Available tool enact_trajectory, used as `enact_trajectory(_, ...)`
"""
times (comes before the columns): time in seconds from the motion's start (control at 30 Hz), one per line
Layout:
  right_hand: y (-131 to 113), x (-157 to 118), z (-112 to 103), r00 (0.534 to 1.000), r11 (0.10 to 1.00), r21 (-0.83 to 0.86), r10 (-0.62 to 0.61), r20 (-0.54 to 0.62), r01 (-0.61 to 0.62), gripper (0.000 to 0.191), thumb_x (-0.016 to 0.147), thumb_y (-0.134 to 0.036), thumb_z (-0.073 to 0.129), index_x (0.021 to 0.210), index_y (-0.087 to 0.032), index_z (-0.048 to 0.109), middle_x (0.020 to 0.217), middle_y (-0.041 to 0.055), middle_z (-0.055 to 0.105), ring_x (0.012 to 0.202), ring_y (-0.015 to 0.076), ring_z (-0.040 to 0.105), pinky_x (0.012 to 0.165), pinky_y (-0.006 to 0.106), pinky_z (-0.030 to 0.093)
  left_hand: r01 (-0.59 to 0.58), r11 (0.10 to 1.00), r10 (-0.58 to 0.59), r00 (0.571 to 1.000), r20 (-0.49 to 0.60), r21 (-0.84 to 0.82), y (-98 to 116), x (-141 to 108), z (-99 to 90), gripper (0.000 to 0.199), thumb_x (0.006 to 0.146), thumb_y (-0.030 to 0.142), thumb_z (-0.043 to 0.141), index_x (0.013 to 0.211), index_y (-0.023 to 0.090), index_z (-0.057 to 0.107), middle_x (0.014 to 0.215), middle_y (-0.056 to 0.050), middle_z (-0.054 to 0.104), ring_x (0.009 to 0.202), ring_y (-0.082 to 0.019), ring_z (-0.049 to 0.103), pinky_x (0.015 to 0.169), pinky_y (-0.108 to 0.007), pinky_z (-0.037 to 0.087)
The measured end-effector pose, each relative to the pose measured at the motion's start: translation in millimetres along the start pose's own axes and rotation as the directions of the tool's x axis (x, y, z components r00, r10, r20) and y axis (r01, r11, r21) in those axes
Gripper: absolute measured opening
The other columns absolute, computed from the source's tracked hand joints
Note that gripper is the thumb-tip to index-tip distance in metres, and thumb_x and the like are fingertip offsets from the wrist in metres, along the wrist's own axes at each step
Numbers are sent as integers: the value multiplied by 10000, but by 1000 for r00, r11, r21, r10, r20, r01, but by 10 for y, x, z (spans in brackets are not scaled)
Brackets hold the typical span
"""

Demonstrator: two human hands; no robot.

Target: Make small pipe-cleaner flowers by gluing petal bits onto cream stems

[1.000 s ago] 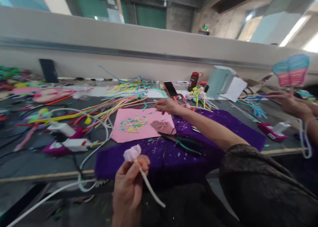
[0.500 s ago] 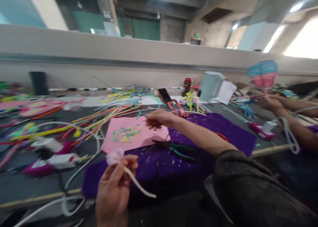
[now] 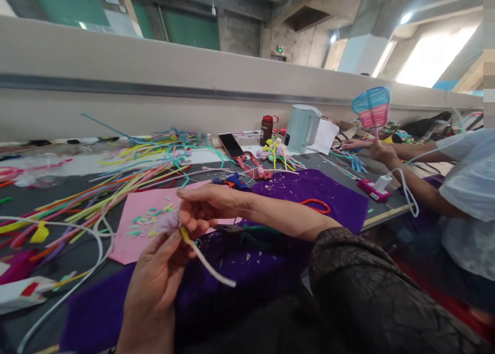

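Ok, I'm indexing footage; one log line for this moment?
left hand: holding flower | right hand: at flower base, by yellow piece | stem: end free | sheet: clippings on it | pliers: partly on cloth

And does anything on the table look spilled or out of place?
Slightly: small pale scraps lie scattered across the purple cloth, outside the pink sheet where coloured bits are gathered, so they look spilled.

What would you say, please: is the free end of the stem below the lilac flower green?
No, the stem below the lilac flower has an off-white free end.
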State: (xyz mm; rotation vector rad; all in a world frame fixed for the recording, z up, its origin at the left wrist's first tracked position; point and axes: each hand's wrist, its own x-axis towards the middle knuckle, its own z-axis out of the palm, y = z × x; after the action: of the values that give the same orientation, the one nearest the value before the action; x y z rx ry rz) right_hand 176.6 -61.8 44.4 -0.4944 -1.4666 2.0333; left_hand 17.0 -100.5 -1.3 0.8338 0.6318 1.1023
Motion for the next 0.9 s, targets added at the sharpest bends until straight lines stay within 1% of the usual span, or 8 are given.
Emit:
enact_trajectory(0.17, 5, 17, -76, 995, 999, -41, -7, -96, 3, 487, 960, -383, 276, 716, -110, 597, 586, 15, 628, 402, 68, 519, 314, 158, 342, 6, 999, -5, 1000, -25, 37, -10, 117, -85, 294, 597, 204, 758, 875, 155, 673, 796, -18, 693, 675, -130, 632, 484, -146, 500)
enact_trajectory(0.27, -12, -10, -131, 980, 998, -54, 0, -197, -11, 481, 940, -433, 312, 716, -119, 600, 587, 7, 627, 412, 70, 535, 324, 158, 339, -12, 1000, 11, 997, -75, -8, -31, 142, -171, 211, 596, 199, 755, 775, 128, 668, 715, -23, 682, 580, -109, 608, 428, -139, 467)
enact_trajectory(0.33, -12, -49, -215, 943, 997, -74, -15, -333, -10, 470, 915, -467, 358, 701, -122, 593, 557, -3, 611, 393, 67, 529, 315, 156, 318, -22, 998, 18, 997, -70, -60, -35, 130, -231, 177, 615, 216, 744, 727, 112, 655, 690, -24, 665, 547, -91, 589, 420, -133, 453)
enact_trajectory(0.43, 27, -107, -441, 831, 996, -77, -14, -556, -35, 461, 877, -506, 411, 658, -132, 570, 530, -4, 595, 362, 66, 504, 296, 166, 270, 14, 982, -11, 1000, 17, -191, -26, 114, -317, 172, 624, 222, 735, 711, 114, 634, 675, -22, 640, 530, -74, 562, 382, -114, 402)
enact_trajectory(0.53, 94, -157, -665, 826, 997, -68, -15, -564, -28, 433, 883, -484, 407, 677, -140, 568, 545, -4, 598, 373, 59, 497, 304, 167, 257, 10, 971, -11, 1000, -1, -241, -23, 115, -391, 164, 616, 201, 735, 704, 112, 629, 665, -27, 637, 522, -78, 567, 377, -117, 398)
enact_trajectory(0.6, 133, -195, -739, 818, 997, -74, -12, -575, -38, 427, 878, -491, 415, 685, -143, 570, 545, -1, 599, 383, 62, 498, 309, 173, 250, 3, 969, -9, 1000, -22, -247, -36, 113, -432, 144, 626, 187, 725, 698, 106, 630, 663, -35, 641, 514, -78, 570, 392, -125, 416)
enact_trajectory(0.77, 190, -251, -697, 790, 988, -134, -27, -613, -70, 370, 842, -457, 509, 684, -132, 588, 560, 15, 617, 404, 68, 509, 336, 180, 274, 24, 953, -22, 1000, 12, -302, -96, 85, -505, 131, 637, 189, 715, 703, 117, 629, 660, -32, 630, 524, -83, 564, 415, -144, 439)
enact_trajectory(0.9, 206, -246, -629, 794, 981, -176, -45, -606, -78, 380, 830, -465, 522, 671, -127, 593, 553, 20, 614, 404, 73, 515, 339, 181, 284, 6, 953, -7, 1000, -2, -302, -115, 63, -518, 105, 666, 191, 693, 714, 128, 624, 656, -29, 635, 543, -93, 575, 443, -161, 460)
